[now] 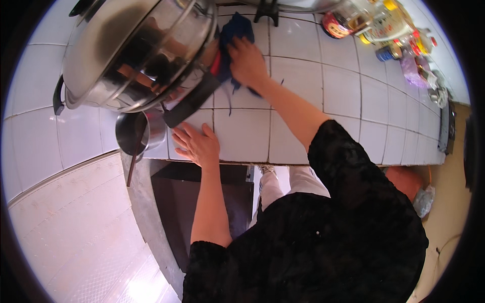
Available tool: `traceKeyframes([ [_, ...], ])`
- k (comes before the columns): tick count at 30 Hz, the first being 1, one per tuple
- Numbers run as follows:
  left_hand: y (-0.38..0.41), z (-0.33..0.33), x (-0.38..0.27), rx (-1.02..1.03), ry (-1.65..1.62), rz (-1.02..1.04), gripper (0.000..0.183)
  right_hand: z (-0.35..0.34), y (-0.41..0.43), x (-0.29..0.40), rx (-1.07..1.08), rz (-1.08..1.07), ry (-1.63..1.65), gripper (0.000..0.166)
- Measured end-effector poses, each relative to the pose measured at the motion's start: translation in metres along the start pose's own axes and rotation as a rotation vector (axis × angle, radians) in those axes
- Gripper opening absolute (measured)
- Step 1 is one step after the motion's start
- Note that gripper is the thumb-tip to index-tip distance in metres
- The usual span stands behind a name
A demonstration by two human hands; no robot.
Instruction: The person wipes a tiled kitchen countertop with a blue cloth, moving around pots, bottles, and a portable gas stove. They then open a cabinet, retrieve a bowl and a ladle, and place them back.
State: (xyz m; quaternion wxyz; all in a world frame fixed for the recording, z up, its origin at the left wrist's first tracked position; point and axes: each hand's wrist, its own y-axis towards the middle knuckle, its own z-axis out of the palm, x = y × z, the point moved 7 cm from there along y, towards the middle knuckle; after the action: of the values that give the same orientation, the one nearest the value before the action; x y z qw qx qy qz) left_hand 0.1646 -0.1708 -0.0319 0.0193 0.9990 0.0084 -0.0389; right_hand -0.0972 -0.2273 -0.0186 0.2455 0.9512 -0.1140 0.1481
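Note:
My right hand (248,62) presses on a crumpled dark blue cloth (237,28) lying on the white tiled counter (242,136), close to the large pot's right side. Its fingers rest over the fabric. Flat on the tiles near the counter's front edge lies my left hand (199,144), fingers apart, with nothing in it. Just above its fingertips is a black pot handle (193,100). The big stainless steel steamer pot (151,64) fills the upper left. Something red shows between pot and cloth, mostly hidden.
A small steel pot (155,130) with a brown stick (132,166) in it stands left of my left hand. Bottles, among them a dark sauce bottle (337,24) and an oil jug (392,22), line the back right. A black stand foot (266,13) is at the back.

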Motion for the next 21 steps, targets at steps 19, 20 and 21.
traceKeyframes([
  [19, 0.000, -0.007, -0.004, 0.109, 0.040, -0.052, 0.063, -0.105, -0.134, -0.046, 0.153, 0.004, 0.091, 0.040],
  [20, -0.001, -0.007, -0.005, 0.112, 0.050, -0.047, 0.063, -0.099, -0.117, -0.064, 0.106, 0.024, 0.068, 0.041],
  [21, -0.002, -0.005, -0.003, 0.115, 0.063, -0.045, 0.063, -0.092, -0.102, -0.082, 0.061, 0.044, 0.049, 0.041],
])
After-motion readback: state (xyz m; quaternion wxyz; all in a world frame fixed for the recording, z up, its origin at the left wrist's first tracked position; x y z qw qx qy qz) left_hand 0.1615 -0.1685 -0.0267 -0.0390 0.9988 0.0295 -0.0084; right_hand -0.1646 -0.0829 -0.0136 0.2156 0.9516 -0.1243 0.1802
